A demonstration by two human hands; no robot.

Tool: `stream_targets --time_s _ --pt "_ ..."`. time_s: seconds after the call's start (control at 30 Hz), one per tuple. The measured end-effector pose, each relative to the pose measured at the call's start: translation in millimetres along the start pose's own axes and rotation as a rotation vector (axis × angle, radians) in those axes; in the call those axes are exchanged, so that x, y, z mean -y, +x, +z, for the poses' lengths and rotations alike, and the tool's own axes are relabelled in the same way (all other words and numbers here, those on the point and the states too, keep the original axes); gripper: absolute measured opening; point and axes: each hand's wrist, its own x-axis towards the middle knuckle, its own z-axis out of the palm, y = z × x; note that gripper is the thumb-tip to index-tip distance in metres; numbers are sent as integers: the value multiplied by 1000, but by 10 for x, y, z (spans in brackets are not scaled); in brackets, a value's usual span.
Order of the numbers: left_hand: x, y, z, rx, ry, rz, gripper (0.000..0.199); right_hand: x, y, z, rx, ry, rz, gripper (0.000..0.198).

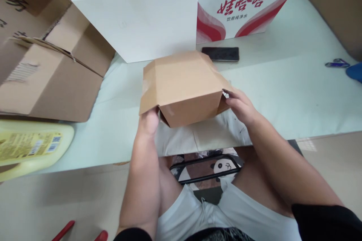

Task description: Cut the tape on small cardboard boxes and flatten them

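A brown cardboard box (189,79) with flaps spread out at its sides is held just over the table's near edge, tilted toward me. My left hand (149,120) grips its near left corner, the fingers hidden under the left flap. At the near right corner, my right hand (239,103) is closed on the box edge, with the fingers partly behind the flap. Under the box, a whitish cloth or sheet covers the table edge. Just beyond the box lies a black phone (220,54).
White cartons (141,22) stand at the back, one with red lettering (243,3). Large brown boxes (68,86) and a pale yellow bottle (42,147) are at left. A blue-purple small item (337,63) lies at right, near another brown carton (336,3).
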Motion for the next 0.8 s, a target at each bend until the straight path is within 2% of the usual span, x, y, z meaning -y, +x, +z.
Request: stream_targets --time_s 0.13,0.17,0.27,0.47,0.57,0.67,0.8 --pt "-217 -8 154 -292 -153 26 25 23 -44 56 -18 203 -11 63" --pt "-249 -10 174 -335 -166 52 24 37 -48 70 -35 213 4 62" --pt "-281 -13 193 -410 -133 125 24 98 -45 95 -48 188 71 42" --pt "-241 2 104 -459 85 194 19 257 -25 125 -137 90 144 34" --pt "-220 20 27 -397 199 77 22 317 -16 131 -227 -10 139 30" --pt "-219 35 -28 -356 187 -42 27 320 -9 108 -269 -76 169 27" --pt "-251 26 -46 -381 89 -54 36 221 -14 73 -233 113 276 38"
